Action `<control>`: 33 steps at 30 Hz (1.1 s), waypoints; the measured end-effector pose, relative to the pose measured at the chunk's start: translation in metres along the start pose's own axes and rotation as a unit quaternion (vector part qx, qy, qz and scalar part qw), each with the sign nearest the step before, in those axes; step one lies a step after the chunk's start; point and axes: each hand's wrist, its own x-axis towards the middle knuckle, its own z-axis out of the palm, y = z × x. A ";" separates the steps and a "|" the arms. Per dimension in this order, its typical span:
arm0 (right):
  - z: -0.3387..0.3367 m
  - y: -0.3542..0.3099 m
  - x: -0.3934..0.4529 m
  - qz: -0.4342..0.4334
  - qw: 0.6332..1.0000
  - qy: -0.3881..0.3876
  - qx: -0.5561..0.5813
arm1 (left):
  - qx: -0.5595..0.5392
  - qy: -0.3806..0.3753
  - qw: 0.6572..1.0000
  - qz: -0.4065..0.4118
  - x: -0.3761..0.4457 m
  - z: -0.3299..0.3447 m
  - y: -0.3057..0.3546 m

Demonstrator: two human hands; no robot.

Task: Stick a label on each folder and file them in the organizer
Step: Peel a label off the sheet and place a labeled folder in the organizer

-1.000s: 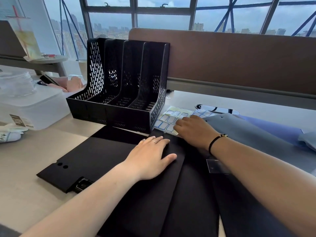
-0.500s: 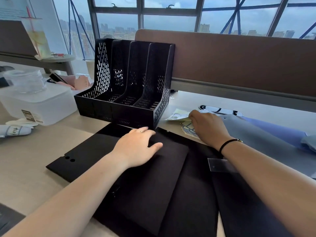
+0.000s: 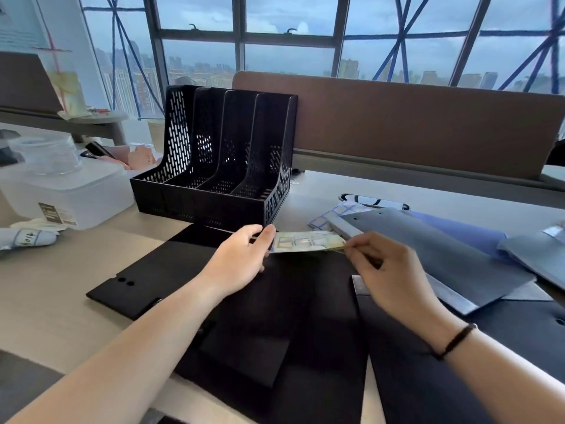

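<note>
**Zero folders filed so far, labels only just picked up**

Going left to right: the black organizer (image 3: 214, 166) sits upper left of centre and all its slots look empty from here. Below it, black folders (image 3: 244, 301) lie fanned out flat across the lower middle of the frame, and I can't spot a label on any of them.

The left hand (image 3: 241, 258) pinches the left end of a label sheet (image 3: 305, 241) between thumb and fingers, holding it just above the folders in the middle of the frame. The right hand (image 3: 385, 267) has its fingers curled, pinching at the sheet's right edge, looks like it's about to peel one off.

Further right, grey and blue folders (image 3: 443, 249) overlap, with another label sheet (image 3: 328, 216) tucked partly under them.

So basically everything is left: peel, stick, repeat, then file.
</note>
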 end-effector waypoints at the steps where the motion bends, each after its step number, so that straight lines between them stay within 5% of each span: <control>1: -0.001 -0.005 -0.006 -0.006 1.000 -0.004 0.011 | -0.033 -0.002 0.999 -0.018 -0.003 0.001 0.000; 4: -0.002 -0.013 -0.021 -0.057 0.998 -0.018 -0.027 | -0.154 0.005 0.986 -0.063 -0.012 -0.002 -0.005; 8: -0.003 -0.015 -0.030 -0.066 0.988 -0.104 -0.090 | -0.184 0.054 0.980 -0.042 -0.030 -0.013 -0.014; 12: 0.009 -0.025 -0.024 -0.066 0.986 -0.097 -0.118 | -0.182 0.079 0.980 -0.027 -0.043 -0.021 -0.018; 27: 0.090 -0.077 0.019 -0.120 0.982 -0.118 -0.089 | -0.225 -0.013 0.974 0.024 -0.051 -0.040 -0.031; 33: 0.100 -0.078 0.029 -0.145 0.977 -0.136 -0.075 | -0.229 0.005 0.973 0.023 -0.052 -0.043 -0.028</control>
